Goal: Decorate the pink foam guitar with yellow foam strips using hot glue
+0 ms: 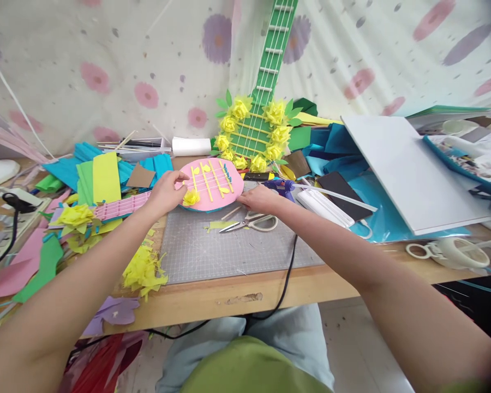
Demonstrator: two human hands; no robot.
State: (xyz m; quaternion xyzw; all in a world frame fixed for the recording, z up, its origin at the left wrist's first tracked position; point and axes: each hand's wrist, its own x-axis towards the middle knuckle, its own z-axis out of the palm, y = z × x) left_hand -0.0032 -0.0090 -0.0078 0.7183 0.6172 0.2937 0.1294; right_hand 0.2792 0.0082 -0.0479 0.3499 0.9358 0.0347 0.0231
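Note:
A pink paper guitar (pixel 213 185) with yellow strings and a yellow paper flower lies across a grey cutting mat (pixel 237 245). My left hand (pixel 166 191) grips the left edge of its round body, thumb on top. My right hand (pixel 257 201) rests on the mat at the body's lower right edge, fingers curled against it. Just in front of that hand lie white-handled scissors (pixel 253 222). A blue glue gun (pixel 280 188) sits behind my right hand.
A green paper guitar (pixel 265 82) ringed with yellow flowers leans on the flowered cloth behind. Coloured paper sheets (pixel 102 174) and yellow scraps (pixel 143 270) crowd the left. A white board (pixel 409 169), a black phone (pixel 343 194) and tape rolls (pixel 450 254) lie right. A black cord hangs over the table edge (pixel 229 297).

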